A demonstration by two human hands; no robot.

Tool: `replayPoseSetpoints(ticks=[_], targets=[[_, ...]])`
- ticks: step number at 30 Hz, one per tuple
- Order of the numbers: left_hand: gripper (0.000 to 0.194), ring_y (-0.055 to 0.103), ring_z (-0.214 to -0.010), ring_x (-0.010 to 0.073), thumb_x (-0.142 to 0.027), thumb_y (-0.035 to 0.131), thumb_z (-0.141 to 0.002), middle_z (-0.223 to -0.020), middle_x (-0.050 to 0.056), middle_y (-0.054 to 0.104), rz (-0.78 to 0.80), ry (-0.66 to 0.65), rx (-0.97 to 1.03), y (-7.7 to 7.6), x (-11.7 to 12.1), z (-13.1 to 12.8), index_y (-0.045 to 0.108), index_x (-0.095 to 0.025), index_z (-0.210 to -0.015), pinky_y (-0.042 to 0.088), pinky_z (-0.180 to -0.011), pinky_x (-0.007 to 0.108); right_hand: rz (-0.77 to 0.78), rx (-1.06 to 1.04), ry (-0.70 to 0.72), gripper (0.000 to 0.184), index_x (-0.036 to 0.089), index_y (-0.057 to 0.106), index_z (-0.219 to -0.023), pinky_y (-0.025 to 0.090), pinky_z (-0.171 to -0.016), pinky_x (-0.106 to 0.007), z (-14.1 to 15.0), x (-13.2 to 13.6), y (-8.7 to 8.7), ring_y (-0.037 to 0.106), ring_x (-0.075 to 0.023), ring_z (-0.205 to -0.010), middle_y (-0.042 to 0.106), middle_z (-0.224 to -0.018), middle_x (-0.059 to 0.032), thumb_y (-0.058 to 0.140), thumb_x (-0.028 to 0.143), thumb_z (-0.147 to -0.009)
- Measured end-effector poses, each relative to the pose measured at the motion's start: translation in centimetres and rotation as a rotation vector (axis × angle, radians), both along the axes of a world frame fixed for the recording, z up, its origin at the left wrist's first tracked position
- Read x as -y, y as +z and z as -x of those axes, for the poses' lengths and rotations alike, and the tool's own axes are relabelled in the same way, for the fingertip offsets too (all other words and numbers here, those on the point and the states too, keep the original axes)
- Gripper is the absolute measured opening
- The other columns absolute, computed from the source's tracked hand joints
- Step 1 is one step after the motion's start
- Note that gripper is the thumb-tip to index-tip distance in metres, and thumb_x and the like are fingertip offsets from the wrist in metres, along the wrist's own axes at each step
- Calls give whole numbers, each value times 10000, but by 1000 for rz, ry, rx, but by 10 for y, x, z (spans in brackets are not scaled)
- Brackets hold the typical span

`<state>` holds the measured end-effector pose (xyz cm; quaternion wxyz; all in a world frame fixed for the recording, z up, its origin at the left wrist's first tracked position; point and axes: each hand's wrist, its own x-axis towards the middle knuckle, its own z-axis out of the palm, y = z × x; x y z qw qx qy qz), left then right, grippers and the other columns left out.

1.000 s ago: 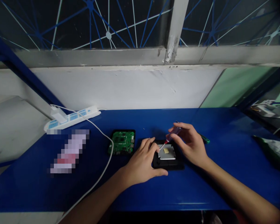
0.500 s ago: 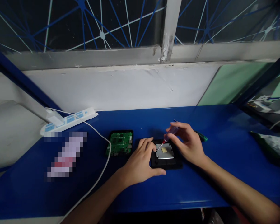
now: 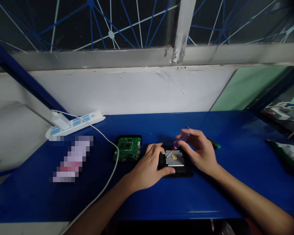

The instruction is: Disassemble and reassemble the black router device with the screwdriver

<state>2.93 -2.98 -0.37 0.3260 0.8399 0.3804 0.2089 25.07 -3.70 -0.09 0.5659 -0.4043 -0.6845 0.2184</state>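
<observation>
In my right hand (image 3: pixel 198 148) is a screwdriver (image 3: pixel 182 141) with a see-through purplish handle and a red collar, gripped between thumb and fingers. Its shaft slants down to the left side of a silver metal plate (image 3: pixel 178 161), which carries a small yellowish pad (image 3: pixel 174 157). The plate sits inside a black plastic case half (image 3: pixel 186 174) on the table. My left hand (image 3: pixel 149 168) grips the left side of this case, thumb along its front and fingers at its back left. The screw under the tip, if any, is too small to make out.
A black tray-like shell with a green circuit board (image 3: pixel 128 147) lies left of my left hand. Behind my right hand lies a green-handled tool (image 3: pixel 214 143). A white cable (image 3: pixel 112 168) runs from the power strip (image 3: pixel 75 124). A blurred-out item (image 3: pixel 74 158) lies left, a silvery bag (image 3: pixel 290 153) right.
My left thumb has moved up from the table onto the front of the black case. The screwdriver tip stays at the plate's left side. The whole view has shifted slightly.
</observation>
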Motion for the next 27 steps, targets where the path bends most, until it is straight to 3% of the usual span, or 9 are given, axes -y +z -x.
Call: replayPoseSetpoints(ticks=[4, 13, 19, 27], targets=[[208, 419, -1385, 310, -217, 673, -936, -1358, 137, 532, -41, 31, 19, -2, -2, -1, 480, -232, -1011, 412, -1109, 555, -5, -4, -3, 396, 283, 562, -1279, 645, -785, -360, 0, -1, -1, 748, -166, -821, 705, -1055, -32, 674, 164, -919], [136, 481, -1281, 280, -96, 647, -929, -1296, 85, 582, -100, 70, 42, -6, -5, -6, 575, -210, -916, 426, -1076, 496, -27, -39, -12, 411, 279, 565, -1271, 645, -780, -355, 2, 1, 1, 753, -164, -818, 706, -1056, -28, 682, 135, -904], [158, 553, -1167, 245, -73, 699, -893, -1198, 33, 639, -78, 125, 139, -5, -11, -6, 641, -219, -872, 419, -1044, 447, -79, -138, -67, 414, 276, 568, -1254, 654, -742, -370, 3, 2, 6, 753, -171, -800, 696, -1023, -16, 674, 105, -892], [46, 617, -1090, 232, -198, 690, -909, -1109, 31, 687, 141, 142, 356, -5, -18, -2, 691, -231, -878, 440, -1000, 421, -132, -251, -114, 368, 267, 567, -1202, 666, -723, -333, 5, 3, 13, 755, -164, -799, 698, -987, -7, 659, 93, -891]])
